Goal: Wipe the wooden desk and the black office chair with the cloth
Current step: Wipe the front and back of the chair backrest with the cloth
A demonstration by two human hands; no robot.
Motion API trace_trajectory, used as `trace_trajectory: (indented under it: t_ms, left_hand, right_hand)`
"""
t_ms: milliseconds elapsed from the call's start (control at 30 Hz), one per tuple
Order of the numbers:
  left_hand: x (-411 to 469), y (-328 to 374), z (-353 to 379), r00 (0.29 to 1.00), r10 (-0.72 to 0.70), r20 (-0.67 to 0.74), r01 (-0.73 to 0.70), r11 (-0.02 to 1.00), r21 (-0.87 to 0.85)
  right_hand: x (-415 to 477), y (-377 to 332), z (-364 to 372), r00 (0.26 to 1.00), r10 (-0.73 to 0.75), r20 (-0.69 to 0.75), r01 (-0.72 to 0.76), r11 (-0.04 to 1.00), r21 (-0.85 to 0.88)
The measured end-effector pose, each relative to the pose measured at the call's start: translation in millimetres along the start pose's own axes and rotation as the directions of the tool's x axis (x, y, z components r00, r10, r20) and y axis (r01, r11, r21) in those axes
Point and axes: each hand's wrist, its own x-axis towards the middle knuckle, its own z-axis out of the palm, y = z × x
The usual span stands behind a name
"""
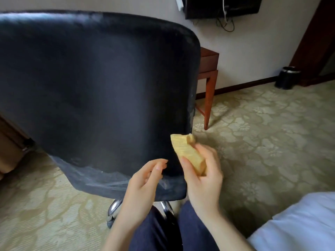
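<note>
The black office chair (94, 84) fills the left and middle of the head view, its backrest turned toward me. My right hand (204, 178) holds a folded yellow cloth (186, 151), whose upper end lies at the backrest's lower right edge. My left hand (145, 180) hovers in front of the lower backrest, fingers loosely curled and holding nothing. One corner and leg of the wooden desk (209, 69) show behind the chair on the right.
Patterned beige carpet (262, 133) spreads to the right. A black waste bin (288, 77) stands by the far wall. White bedding (304, 223) lies at the lower right. The chair's chrome base (114, 209) shows beside my dark trouser legs (174, 232). A wall-mounted screen with cables (223, 8) hangs above.
</note>
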Motion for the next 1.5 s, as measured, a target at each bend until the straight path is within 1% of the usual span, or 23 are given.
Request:
trace_trajectory:
  t_ms: [33,67,100,133,167,200,267,367,567,633,767,867,933,1000,1033,1067,1133,1167,1200,1233,1267,1400,1500]
  left_hand:
    - [1.0,0.9,-5.1,0.999,-0.008,-0.04,0.008,1.0,-0.01]
    - [1.8,2.5,-9.5,0.997,-0.018,-0.077,0.016,1.0,-0.026]
    - [2.8,3.8,-13.6,0.993,-0.027,-0.112,0.022,0.999,-0.046]
    - [3.5,5.0,-17.0,0.989,-0.037,-0.142,0.028,0.998,-0.063]
    - [4.1,5.8,-19.9,0.985,-0.045,-0.164,0.034,0.997,-0.074]
    - [4.9,6.4,-22.0,0.982,-0.056,-0.178,0.043,0.996,-0.078]
    - [5.2,5.7,-24.2,0.978,-0.075,-0.193,0.06,0.995,-0.082]
    - [5.3,2.9,-22.6,0.977,-0.095,-0.192,0.08,0.993,-0.086]
    - [4.5,-1.9,-17.2,0.982,-0.13,-0.139,0.126,0.991,-0.042]
    - [6.3,-3.6,-17.4,0.981,-0.138,-0.138,0.133,0.99,-0.045]
    - [7.3,-2.4,-20.9,0.98,-0.124,-0.153,0.114,0.991,-0.069]
    - [10.6,-7.1,-29.2,0.969,-0.114,-0.218,0.103,0.993,-0.063]
    - [13.0,-10.8,-37.7,0.95,-0.112,-0.29,0.094,0.993,-0.075]
    - [17.5,-14.6,-47.3,0.927,-0.121,-0.354,0.093,0.991,-0.095]
    - [20.3,-16.6,-52.1,0.919,-0.127,-0.373,0.094,0.99,-0.106]
    - [23.4,-18.3,-56.7,0.915,-0.133,-0.382,0.096,0.989,-0.116]
    - [30.0,-20.6,-63.5,0.915,-0.146,-0.377,0.101,0.986,-0.136]
    - [33.3,-21.3,-66.0,0.916,-0.15,-0.372,0.103,0.984,-0.145]
    - [36.8,-21.6,-67.9,0.918,-0.154,-0.365,0.105,0.983,-0.149]
    - [40.7,-22.2,-69.6,0.923,-0.154,-0.354,0.107,0.983,-0.15]
    - [45.0,-22.6,-70.4,0.928,-0.153,-0.34,0.108,0.983,-0.146]
    - [56.8,-24.7,-66.7,0.946,-0.142,-0.29,0.113,0.987,-0.114]
    - [58.3,-24.8,-60.3,0.954,-0.14,-0.265,0.112,0.987,-0.119]
  right_hand:
    - [17.2,-0.1,-0.4,0.969,-0.248,0.005,0.247,0.964,-0.103]
    - [36.9,-0.7,0.3,0.889,-0.456,0.03,0.453,0.87,-0.198]
    - [58.2,-2.0,2.0,0.795,-0.604,0.057,0.593,0.754,-0.282]
    - [79.8,-4.6,5.1,0.709,-0.702,0.068,0.676,0.649,-0.349]
    - [99.9,-7.4,9.4,0.641,-0.766,0.058,0.718,0.571,-0.399]
    - [117.6,-9.8,14.5,0.596,-0.802,0.032,0.735,0.529,-0.425]
    - [140.8,-9.3,25.0,0.566,-0.824,-0.031,0.744,0.527,-0.412]
    - [142.7,4.4,34.4,0.587,-0.805,-0.088,0.73,0.573,-0.372]
    - [122.2,36.3,28.0,0.649,-0.761,0.015,0.718,0.605,-0.344]
    - [115.7,46.6,21.8,0.664,-0.74,0.107,0.725,0.603,-0.332]
    - [101.9,61.4,0.3,0.671,-0.644,0.366,0.741,0.585,-0.329]
    - [100.6,59.6,-8.6,0.66,-0.606,0.444,0.749,0.576,-0.327]
    - [108.0,48.9,-12.1,0.64,-0.646,0.417,0.768,0.544,-0.336]
    - [123.5,33.9,-11.9,0.655,-0.699,0.287,0.749,0.549,-0.37]
    - [133.0,25.3,-10.0,0.692,-0.701,0.173,0.702,0.597,-0.388]
    - [142.2,17.4,-7.0,0.744,-0.667,0.037,0.625,0.676,-0.39]
    - [153.9,4.0,1.7,0.849,-0.483,-0.214,0.411,0.859,-0.305]
    - [155.4,1.2,6.7,0.886,-0.374,-0.275,0.31,0.918,-0.248]
    - [153.4,1.8,11.6,0.908,-0.294,-0.297,0.236,0.947,-0.216]
    - [149.4,5.1,16.4,0.919,-0.257,-0.3,0.196,0.956,-0.219]
    - [143.7,10.3,19.5,0.922,-0.259,-0.288,0.191,0.951,-0.243]
    - [118.7,39.8,18.6,0.924,-0.349,-0.156,0.28,0.896,-0.344]
    - [106.9,55.7,10.4,0.912,-0.41,-0.028,0.357,0.824,-0.439]
